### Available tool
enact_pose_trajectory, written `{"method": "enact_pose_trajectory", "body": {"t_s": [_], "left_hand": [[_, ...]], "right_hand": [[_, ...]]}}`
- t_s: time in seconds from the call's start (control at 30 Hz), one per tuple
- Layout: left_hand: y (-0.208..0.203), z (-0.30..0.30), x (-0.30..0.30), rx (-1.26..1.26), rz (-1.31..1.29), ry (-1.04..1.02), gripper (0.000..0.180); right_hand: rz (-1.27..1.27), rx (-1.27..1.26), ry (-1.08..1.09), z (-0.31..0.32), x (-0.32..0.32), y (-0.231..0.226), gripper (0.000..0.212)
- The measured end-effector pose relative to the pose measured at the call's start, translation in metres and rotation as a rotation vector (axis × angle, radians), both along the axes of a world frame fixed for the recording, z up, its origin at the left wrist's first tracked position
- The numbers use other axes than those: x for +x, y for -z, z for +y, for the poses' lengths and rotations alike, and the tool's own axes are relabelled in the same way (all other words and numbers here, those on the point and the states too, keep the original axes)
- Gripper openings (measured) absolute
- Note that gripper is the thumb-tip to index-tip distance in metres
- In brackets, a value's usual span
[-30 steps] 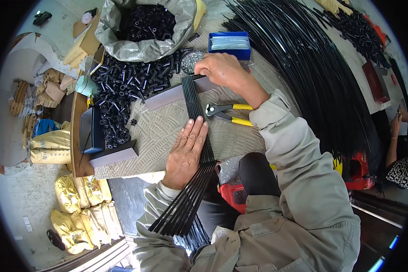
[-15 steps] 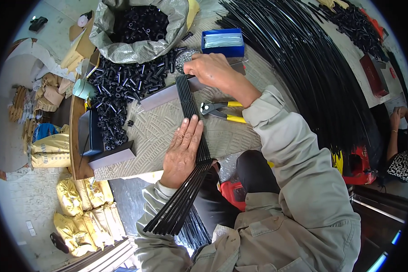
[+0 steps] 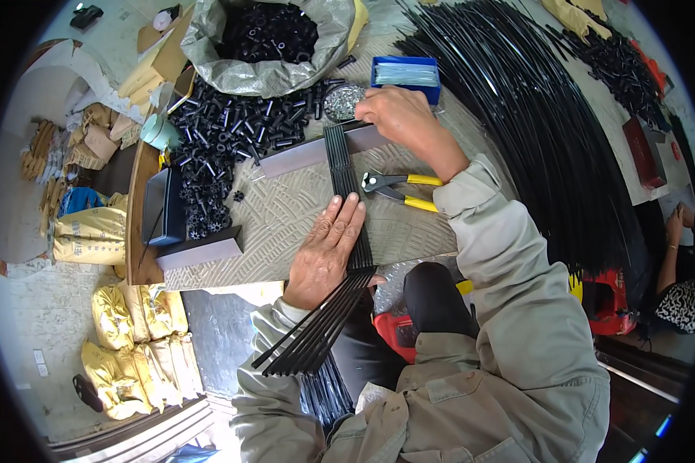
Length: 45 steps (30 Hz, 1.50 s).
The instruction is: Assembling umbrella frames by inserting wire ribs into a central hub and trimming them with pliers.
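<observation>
My left hand (image 3: 322, 251) lies with its fingers stretched out over a row of thin black rods (image 3: 338, 158). Its thumb tip shows on the rods' other side, by the table's front edge. Past that edge the rods fan out toward my left forearm. Their far ends cross a long grey metal bar (image 3: 305, 157). My right hand (image 3: 406, 116) is closed beside a round dish of small shiny metal pieces (image 3: 343, 102), above the bar's right end. What its fingertips hold, if anything, is hidden. Pincers with yellow handles (image 3: 394, 184) lie right of the rods, jaws toward them.
Black bolt-like parts (image 3: 232, 119) are heaped left of the bar, below an open woven sack (image 3: 274, 77) of similar pieces. A blue box (image 3: 405, 75) of pale thin sticks stands behind my right hand. Long black rods (image 3: 533, 131) cover the right side. Another person's arm (image 3: 674, 231) shows far right.
The whole view has shifted, so the table's things appear farther right and slightly higher. Both hands keep nearly the same places on the rods and by the dish. More of my left thumb shows.
</observation>
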<state>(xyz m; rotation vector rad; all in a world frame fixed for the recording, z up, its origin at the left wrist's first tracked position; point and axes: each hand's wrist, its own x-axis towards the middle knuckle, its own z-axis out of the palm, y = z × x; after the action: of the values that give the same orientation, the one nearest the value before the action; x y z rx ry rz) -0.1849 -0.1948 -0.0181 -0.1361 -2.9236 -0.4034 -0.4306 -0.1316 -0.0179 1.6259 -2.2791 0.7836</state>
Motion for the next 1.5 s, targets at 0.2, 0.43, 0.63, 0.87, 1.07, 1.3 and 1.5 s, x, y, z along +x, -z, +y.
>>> {"method": "enact_pose_trajectory", "body": {"t_s": [0.2,0.43,0.63,0.87,1.07,1.3,1.5], "left_hand": [[0.005,-0.002,0.0,-0.008,0.023,0.005,0.091],[0.01,-0.003,0.003,-0.024,0.039,-0.01,0.088],[0.009,0.0,0.004,-0.035,0.066,-0.02,0.086],[0.006,0.003,0.005,-0.104,0.075,-0.045,0.089],[0.006,0.006,0.018,0.009,0.067,0.0,0.09],[0.012,0.006,0.018,-0.008,0.084,-0.002,0.089],[0.011,0.005,0.014,-0.013,0.11,0.016,0.092]], "right_hand": [[0.005,-0.044,-0.062,-0.009,0.001,0.005,0.003],[-0.259,-0.267,-0.198,-0.016,-0.002,0.006,0.005],[0.059,-0.195,-0.081,-0.01,-0.019,0.011,0.006],[0.102,0.024,0.317,0.003,-0.07,-0.013,0.007],[0.164,0.224,0.195,0.002,-0.09,-0.024,0.008],[0.14,0.293,0.175,0.0,-0.09,-0.02,0.005],[0.138,0.12,0.162,0.008,-0.105,-0.018,0.004]]}}
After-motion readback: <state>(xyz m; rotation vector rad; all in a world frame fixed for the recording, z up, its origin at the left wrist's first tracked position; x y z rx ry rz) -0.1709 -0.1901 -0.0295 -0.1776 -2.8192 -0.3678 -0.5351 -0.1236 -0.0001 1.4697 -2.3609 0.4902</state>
